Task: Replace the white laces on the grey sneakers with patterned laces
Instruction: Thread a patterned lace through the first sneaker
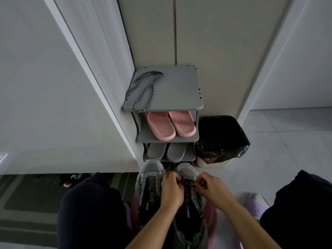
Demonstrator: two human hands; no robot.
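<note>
Two grey sneakers stand side by side on the floor between my knees, toes toward the shoe rack. The left sneaker (pixel 150 178) has no lace showing in its eyelets. On the right sneaker (pixel 186 172) a dark patterned lace (pixel 187 182) crosses the eyelets near the toe. My left hand (pixel 171 190) pinches this lace at its left side, and my right hand (pixel 212 188) pinches its right end. A second patterned lace (pixel 143 87) lies looped on the top shelf of the grey shoe rack (pixel 179 90).
Pink slippers (pixel 168 125) fill the rack's middle shelf, grey slippers (pixel 167 150) the lower one. A bin lined with a black bag (pixel 221 141) stands right of the rack. A white wall rises on the left; a dark mat (pixel 30 200) lies under my left knee.
</note>
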